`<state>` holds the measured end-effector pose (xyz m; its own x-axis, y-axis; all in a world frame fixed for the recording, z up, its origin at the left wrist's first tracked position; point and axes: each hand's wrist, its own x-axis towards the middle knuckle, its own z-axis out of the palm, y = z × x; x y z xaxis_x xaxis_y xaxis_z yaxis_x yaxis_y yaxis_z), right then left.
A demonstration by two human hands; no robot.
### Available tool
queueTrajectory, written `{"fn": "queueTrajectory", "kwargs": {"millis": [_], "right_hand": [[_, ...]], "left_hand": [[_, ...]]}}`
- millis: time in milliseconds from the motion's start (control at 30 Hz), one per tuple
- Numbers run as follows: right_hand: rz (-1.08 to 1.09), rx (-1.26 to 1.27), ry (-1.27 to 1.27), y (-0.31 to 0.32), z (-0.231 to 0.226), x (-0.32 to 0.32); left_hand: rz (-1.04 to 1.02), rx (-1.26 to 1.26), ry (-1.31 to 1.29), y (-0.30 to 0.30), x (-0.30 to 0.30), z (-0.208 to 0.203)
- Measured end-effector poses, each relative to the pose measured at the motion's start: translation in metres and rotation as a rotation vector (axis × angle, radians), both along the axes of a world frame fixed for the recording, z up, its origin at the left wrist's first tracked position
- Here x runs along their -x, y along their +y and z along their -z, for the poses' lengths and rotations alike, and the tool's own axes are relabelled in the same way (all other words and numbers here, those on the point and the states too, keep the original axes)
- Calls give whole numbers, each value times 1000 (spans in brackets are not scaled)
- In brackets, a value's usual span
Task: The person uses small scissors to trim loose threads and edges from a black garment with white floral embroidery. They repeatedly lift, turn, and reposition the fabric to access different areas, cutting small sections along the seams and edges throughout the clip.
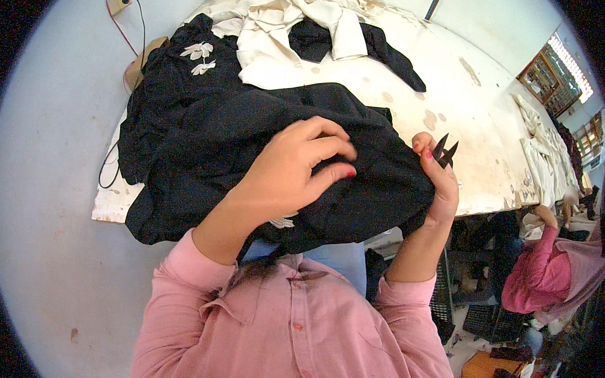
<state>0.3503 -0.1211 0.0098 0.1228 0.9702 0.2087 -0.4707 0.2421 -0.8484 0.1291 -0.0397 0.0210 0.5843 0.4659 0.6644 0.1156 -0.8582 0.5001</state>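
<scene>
A black garment [251, 134] is spread in loose folds over the near edge of the table and toward my lap. My left hand [293, 165] rests over its middle, fingers slightly bent and apart, with nothing visible in them. At the garment's right end, my right hand [441, 184] is closed around a pair of dark thread snips [445, 151], whose two parted points stick up past the thumb. Black cloth lies against that palm. White flower shapes [199, 57] show on the black fabric at upper left, and a bit of white shows under my left wrist.
Cream garments [275, 28] and a black piece [394, 55] lie along the back of the pale, stained table [477, 142]. A cable hangs from a wall socket [120, 3] at left. On the right, a person in pink [539, 277] sits near more cream cloth [540, 154] and dark crates.
</scene>
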Motion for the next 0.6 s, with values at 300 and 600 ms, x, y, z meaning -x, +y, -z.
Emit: {"fn": "queueTrajectory", "kwargs": {"millis": [300, 600], "right_hand": [[269, 163, -677, 18, 18, 7], [627, -248, -951, -15, -25, 40]], "left_hand": [[356, 816, -220, -13, -2, 2], [155, 741, -216, -23, -1, 1]]}}
